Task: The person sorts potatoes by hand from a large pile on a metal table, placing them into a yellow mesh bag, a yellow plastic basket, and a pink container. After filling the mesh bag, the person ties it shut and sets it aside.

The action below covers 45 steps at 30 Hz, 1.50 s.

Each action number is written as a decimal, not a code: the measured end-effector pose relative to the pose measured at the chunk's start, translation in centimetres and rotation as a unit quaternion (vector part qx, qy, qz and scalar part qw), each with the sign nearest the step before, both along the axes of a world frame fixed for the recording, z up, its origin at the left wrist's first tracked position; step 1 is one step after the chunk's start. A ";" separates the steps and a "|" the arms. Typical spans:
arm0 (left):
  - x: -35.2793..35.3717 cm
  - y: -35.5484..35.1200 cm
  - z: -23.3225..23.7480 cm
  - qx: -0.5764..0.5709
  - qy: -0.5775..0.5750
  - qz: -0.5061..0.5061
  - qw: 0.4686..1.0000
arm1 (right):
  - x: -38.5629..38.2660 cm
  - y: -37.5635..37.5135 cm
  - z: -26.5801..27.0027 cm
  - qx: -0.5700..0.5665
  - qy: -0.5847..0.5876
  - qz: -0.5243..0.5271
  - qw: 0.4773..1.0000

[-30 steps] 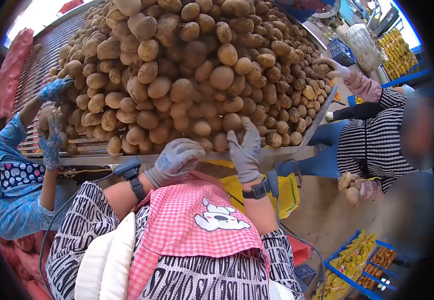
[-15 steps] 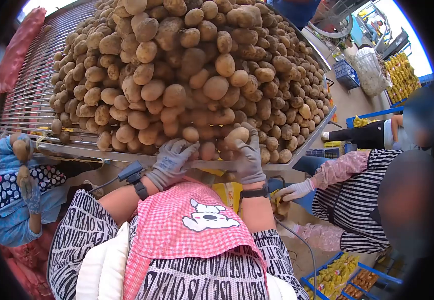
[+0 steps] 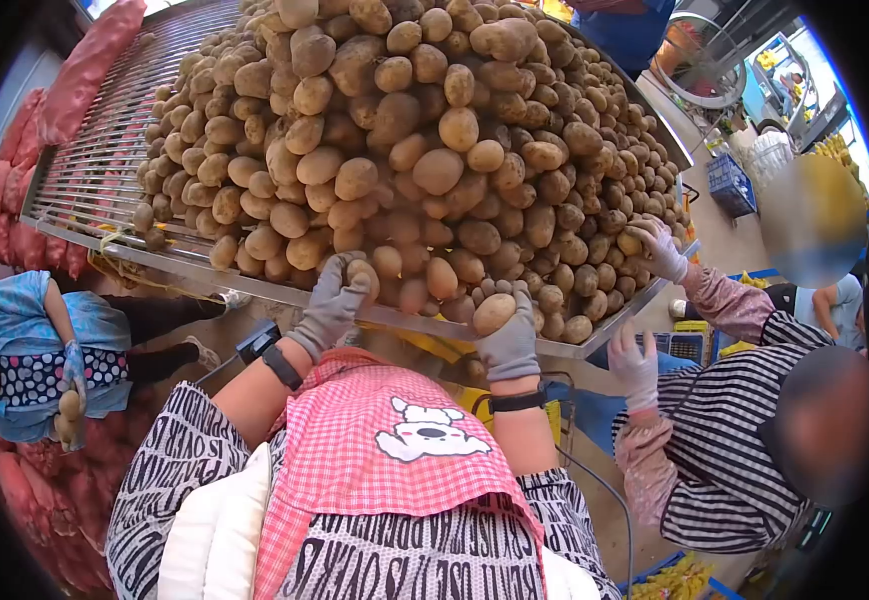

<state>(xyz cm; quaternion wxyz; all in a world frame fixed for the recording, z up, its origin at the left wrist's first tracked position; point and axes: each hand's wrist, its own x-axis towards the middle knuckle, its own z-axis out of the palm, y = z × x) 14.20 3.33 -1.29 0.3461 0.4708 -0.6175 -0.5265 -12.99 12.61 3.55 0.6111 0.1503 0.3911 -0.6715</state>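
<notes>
A large pile of brown potatoes [image 3: 438,172] covers the slatted metal table [image 3: 85,190] in front of me. My left hand [image 3: 331,308], in a grey glove, is at the table's front edge with its fingers closed round a potato [image 3: 363,279]. Further right, my right hand [image 3: 511,338], gloved in grey too, holds a lighter potato [image 3: 495,314] over the same edge. Between my hands, more potatoes [image 3: 442,279] lie along the rim. The palms are turned away or covered, so the grips show only in part.
At the right, a person in striped clothing [image 3: 745,440] has one gloved hand [image 3: 660,248] on the pile. A person in blue [image 3: 25,345] holds potatoes at the left. Red mesh sacks [image 3: 95,70] lie at the far left. A blue crate [image 3: 732,184] stands at the back right.
My left hand has closed on a potato. My right hand has come lower, still with a potato. The striped person's hands have moved up, one onto the pile. The view has shifted slightly.
</notes>
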 end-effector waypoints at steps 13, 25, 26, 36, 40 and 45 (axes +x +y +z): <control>0.5 -6.6 9.4 0.262 0.225 -0.039 0.938 | 3.3 -12.0 6.3 -0.070 0.882 0.079 0.459; -12.5 -19.5 17.8 -0.351 -0.194 -0.263 0.877 | 5.6 -17.6 7.8 0.148 0.888 0.392 0.190; -13.2 -19.7 17.5 -0.358 -0.291 -0.331 0.823 | 5.4 -17.8 7.6 0.150 0.880 0.392 0.221; -16.8 -20.4 16.4 -0.395 -0.495 -0.381 0.673 | 1.3 -13.1 4.4 -0.054 0.822 0.204 0.530; -16.2 -19.9 17.0 -0.388 -0.495 -0.391 0.672 | 0.1 -9.2 4.7 -0.147 0.368 0.139 0.907; -9.3 -19.8 17.7 -0.209 0.002 -0.219 0.953 | -1.1 -3.2 3.4 -0.233 0.017 0.049 0.971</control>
